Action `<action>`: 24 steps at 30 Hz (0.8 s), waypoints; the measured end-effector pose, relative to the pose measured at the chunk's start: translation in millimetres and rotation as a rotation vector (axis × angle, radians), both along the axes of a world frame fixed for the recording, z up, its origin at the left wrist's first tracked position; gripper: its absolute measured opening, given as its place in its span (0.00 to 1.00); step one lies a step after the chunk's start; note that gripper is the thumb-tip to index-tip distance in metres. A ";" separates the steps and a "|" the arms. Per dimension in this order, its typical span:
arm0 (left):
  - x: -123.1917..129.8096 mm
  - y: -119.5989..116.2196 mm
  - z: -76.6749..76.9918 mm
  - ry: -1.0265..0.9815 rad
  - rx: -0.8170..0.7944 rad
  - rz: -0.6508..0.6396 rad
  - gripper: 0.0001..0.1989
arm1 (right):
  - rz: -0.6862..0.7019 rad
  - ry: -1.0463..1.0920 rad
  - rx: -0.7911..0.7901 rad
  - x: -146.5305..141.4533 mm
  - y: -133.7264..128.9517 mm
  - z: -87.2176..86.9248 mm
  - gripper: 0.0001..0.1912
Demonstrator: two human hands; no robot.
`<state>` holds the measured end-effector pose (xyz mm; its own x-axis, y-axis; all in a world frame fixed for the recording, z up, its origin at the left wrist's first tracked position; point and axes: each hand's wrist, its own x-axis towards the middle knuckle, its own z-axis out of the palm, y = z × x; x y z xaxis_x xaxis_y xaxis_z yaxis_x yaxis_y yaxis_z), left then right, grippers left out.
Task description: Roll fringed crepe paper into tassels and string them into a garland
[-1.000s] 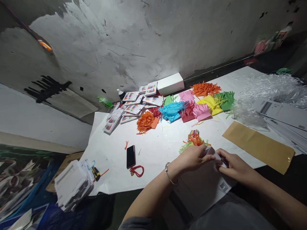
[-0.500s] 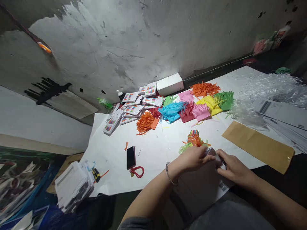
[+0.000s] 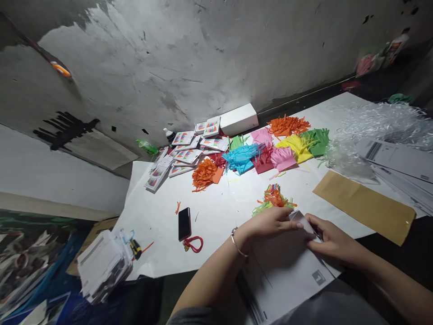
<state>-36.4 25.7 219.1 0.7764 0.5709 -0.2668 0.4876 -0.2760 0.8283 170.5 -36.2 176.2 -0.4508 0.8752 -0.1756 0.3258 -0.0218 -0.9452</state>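
A white printed card sheet (image 3: pixel 287 271) lies tilted in front of my body at the table's near edge, a small dark square mark near its lower right corner. My left hand (image 3: pixel 270 223), with a bracelet (image 3: pixel 237 241) on the wrist, rests across its upper edge, thumb pressed on the folded corner. My right hand (image 3: pixel 326 234) pinches the sheet's right side; its fingertips are partly hidden behind the card. Just beyond my left hand lies a pile of orange, green and yellow paper strips (image 3: pixel 273 196).
Fringed paper bundles (image 3: pixel 241 158) and flat printed packs (image 3: pixel 187 155) lie along the wall, beside a white box (image 3: pixel 239 119). A phone (image 3: pixel 184 224) and red cord (image 3: pixel 194 244) lie left. To the right are a brown envelope (image 3: pixel 365 207), clear shredded plastic (image 3: pixel 382 126) and stacked card sheets (image 3: pixel 399 158).
The white card sheet has tilted so more of its printed face shows, and its lower right corner has swung outward. Both hands stay on it with slight shifts.
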 end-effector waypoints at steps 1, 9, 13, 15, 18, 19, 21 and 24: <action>-1.1 0.6 -1.5 -0.027 -0.034 0.005 0.21 | 0.001 0.049 -0.042 -0.5 0.2 2.3 0.04; -0.4 2.0 3.1 0.046 -0.011 0.033 0.19 | 0.029 0.106 -0.156 1.8 -0.6 6.5 0.07; 5.8 -0.7 6.6 0.214 0.087 0.028 0.19 | -0.034 -0.233 0.036 -0.5 -2.0 -1.8 0.06; 9.4 -3.1 6.9 0.288 0.148 0.025 0.18 | -0.057 -0.325 0.088 -2.7 -2.9 -5.9 0.05; 14.0 -5.5 6.4 0.357 0.224 0.030 0.17 | -0.089 -0.393 0.138 -5.7 -4.2 -10.4 0.04; 15.0 -5.5 6.0 0.368 0.233 0.026 0.17 | -0.095 -0.402 0.153 -6.4 -4.5 -11.4 0.04; 15.6 -4.2 4.6 0.369 0.227 0.009 0.17 | -0.101 -0.400 0.171 -7.6 -5.0 -13.3 0.04; 13.5 0.3 0.5 0.318 0.182 -0.015 0.18 | -0.089 -0.346 0.155 -8.1 -5.1 -16.0 0.04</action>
